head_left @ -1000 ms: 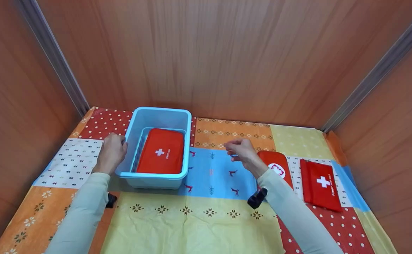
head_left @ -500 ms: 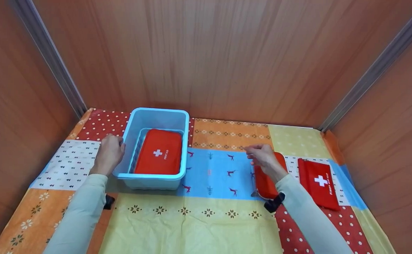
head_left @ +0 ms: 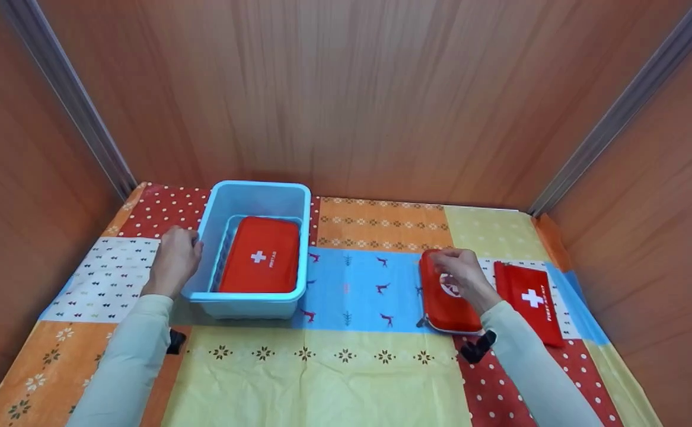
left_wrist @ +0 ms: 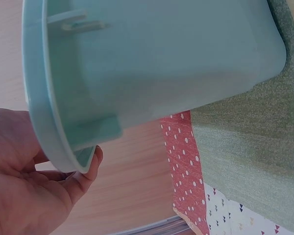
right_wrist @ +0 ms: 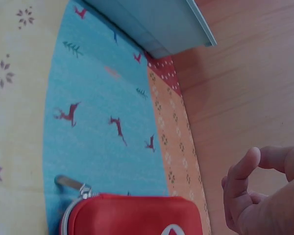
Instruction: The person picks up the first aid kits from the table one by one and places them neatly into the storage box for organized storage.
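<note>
Left hand (head_left: pixel 174 260) gripping blue bin (head_left: pixel 245 308) by one side, right hand (head_left: pixel 463 274) loosely curled, red case (head_left: pixel 447 309) beneath it

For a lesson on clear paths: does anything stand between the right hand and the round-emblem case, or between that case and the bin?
Nothing visible between the right hand and the case. From case to bin lies only flat cloth, though the bin's rim would probably need clearing.

Red case (head_left: pixel 261 255) in the bin (head_left: pixel 245 297) says "FIRST AID" + white cross, red pouch (head_left: pixel 523 302) says "FIRST AID KIT" + cross, zip case (head_left: pixel 447 314) has a round white emblem.
</note>
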A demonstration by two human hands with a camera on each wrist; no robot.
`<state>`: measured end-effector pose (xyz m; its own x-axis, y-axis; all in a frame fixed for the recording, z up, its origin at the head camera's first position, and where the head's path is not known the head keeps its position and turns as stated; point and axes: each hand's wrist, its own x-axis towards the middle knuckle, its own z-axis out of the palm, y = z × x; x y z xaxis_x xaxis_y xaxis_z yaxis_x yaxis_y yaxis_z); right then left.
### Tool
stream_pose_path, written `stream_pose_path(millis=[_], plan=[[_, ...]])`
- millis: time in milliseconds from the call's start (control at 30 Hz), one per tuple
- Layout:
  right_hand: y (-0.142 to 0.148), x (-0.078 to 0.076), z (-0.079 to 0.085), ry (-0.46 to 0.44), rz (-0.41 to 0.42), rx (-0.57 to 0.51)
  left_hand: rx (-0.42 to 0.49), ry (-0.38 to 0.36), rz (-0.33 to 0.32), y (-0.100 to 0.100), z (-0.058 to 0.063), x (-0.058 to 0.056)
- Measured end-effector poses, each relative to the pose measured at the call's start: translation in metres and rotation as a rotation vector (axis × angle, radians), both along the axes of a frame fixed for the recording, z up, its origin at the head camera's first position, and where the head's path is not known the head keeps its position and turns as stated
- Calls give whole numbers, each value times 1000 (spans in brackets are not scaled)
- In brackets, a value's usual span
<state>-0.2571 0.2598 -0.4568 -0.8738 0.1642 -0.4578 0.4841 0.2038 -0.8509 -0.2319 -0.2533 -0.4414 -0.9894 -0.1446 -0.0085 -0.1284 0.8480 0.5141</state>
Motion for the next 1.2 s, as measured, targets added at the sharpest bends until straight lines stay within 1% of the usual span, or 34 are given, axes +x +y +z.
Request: stream_pose_path(millis=[67,167,267,567,733,933,1033,1200], plan=[[6,2,-2,-9,-10,0,19,-5,-2,-1,0,0],[16,4,-4,-33,-33,-4,8,-23,5,-2,1,0],[25,5,-7,-35,-34,-3,11,-41,11,-2,1,0],[50,12,-14,-21,-63,0,-2,-4,7,-1,0,1],[61,16,-17,-18,-64,26,27,13,-10,-2,1,2],[73,21,-25,-31,-82,92,67,9,-15,0,1,1],[79,24,-30,-34,-89,128,53,9,-11,1,0,0],[84,29,-35,-40,-112,144,39,23,-14,1,-1,-2]])
